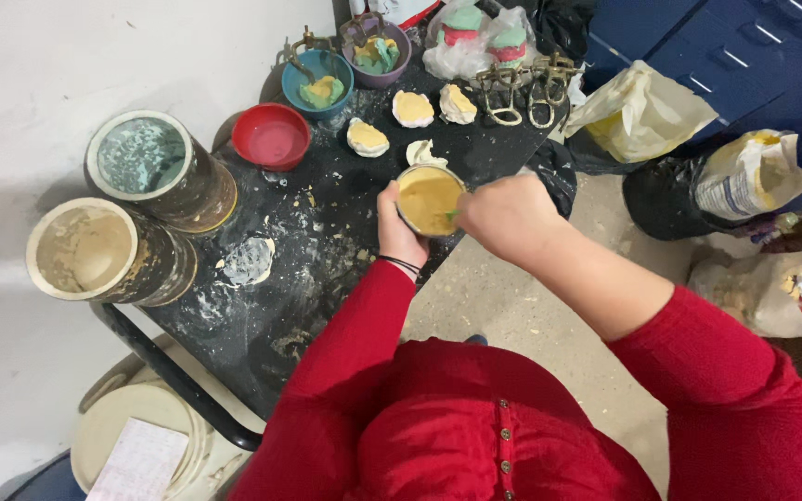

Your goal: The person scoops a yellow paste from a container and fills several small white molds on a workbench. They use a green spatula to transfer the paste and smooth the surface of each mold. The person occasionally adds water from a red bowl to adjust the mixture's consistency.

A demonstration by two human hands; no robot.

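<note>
Two hands: at work over a flexible mixing bowl [430, 199] of yellow paste at the near edge of a black worktable [308, 278].
Left hand [399, 230]: wrapped round the bowl's side, steadying it.
Right hand [505, 215]: closed on a small green-tipped spatula [452, 215] dipped at the rim.
Doing it well: judged from the grip, keep the bowl braced and sweep the wall so no dry patches stay.
Nearby: yellow-and-white casts [413, 109], red bowl [272, 135], two large tins [109, 249].

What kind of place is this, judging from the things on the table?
Probably a small casting or dental-plaster workshop: yellow paste in a bowl, cast lumps on a spattered black table, and metal clamp frames.
</note>
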